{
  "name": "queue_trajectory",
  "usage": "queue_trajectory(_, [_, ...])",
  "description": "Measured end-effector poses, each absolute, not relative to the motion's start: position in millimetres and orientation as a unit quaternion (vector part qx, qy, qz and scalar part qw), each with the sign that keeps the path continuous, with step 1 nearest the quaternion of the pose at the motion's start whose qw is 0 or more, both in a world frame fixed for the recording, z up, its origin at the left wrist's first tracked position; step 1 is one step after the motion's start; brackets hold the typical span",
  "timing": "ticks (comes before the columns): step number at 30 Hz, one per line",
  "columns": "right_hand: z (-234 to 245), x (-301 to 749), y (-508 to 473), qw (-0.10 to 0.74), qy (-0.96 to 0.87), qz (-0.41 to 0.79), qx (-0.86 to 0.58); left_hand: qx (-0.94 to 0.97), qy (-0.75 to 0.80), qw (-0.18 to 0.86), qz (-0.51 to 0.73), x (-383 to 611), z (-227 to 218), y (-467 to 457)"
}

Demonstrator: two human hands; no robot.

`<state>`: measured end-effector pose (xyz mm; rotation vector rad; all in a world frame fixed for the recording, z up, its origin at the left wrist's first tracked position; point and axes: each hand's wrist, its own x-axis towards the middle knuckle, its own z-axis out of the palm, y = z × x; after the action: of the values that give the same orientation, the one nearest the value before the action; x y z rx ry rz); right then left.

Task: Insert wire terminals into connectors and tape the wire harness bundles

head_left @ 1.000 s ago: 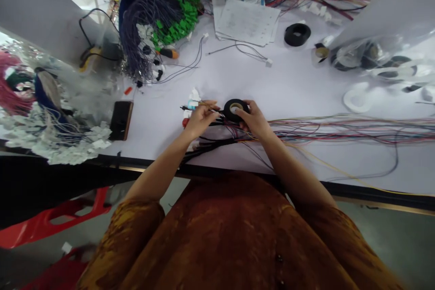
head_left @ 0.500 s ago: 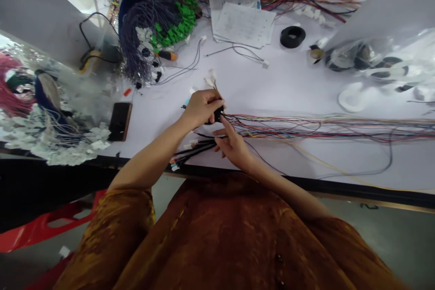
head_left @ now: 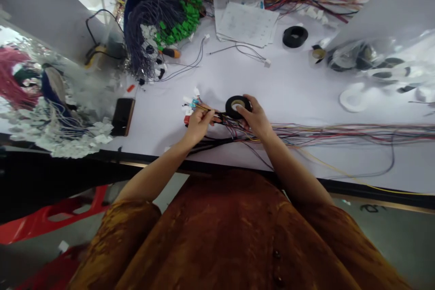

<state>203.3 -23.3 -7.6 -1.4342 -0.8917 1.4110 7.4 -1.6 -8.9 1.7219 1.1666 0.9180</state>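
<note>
1. My right hand (head_left: pixel 257 120) grips the tape (head_left: pixel 229 107), thumb at its core, above the wires (head_left: pixel 326 132) on the table (head_left: pixel 163 118)
2. The tape should be light and firm, tacky underneath, best held by rim and core
3. My left hand (head_left: pixel 199 126) pinches wires by the plugs (head_left: pixel 188 112), though fingers hide exactly which
4. Wires look limp, best gathered near the plugs
5. Tape: black ring, pale core; wires: thin, many-coloured

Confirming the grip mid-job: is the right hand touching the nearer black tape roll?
Touching. The head view shows the right hand holding the nearer black tape roll, its thumb laid over the roll's centre.
</note>
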Motion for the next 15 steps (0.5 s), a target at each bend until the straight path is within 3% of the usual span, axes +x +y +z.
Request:
queue_trajectory(3, [-15.7, 207.9, -36.5, 0.428, -0.378, 0.555, -0.605, 0.645, 0.474, 0.501, 0.329, 5.7, -26.2, 10.1])
queue_trajectory(6, [-24.7, 209.6, -40.7, 0.418, -0.358, 0.564, -0.616, 0.715, 0.436, 0.473, 0.273, 10.8, -29.2, 16.9])
queue_trajectory(10, [-15.4, 216.8, -31.0, 0.473, -0.356, 0.542, -0.596, 0.814, 0.415, 0.323, 0.247, 24.3, 6.0, 30.8])
queue_trajectory(15, [51.2, 230.8, -36.4, 0.541, -0.486, 0.398, -0.559, 0.896, 0.298, 0.095, 0.314, 30.9, 92.8, 27.1])
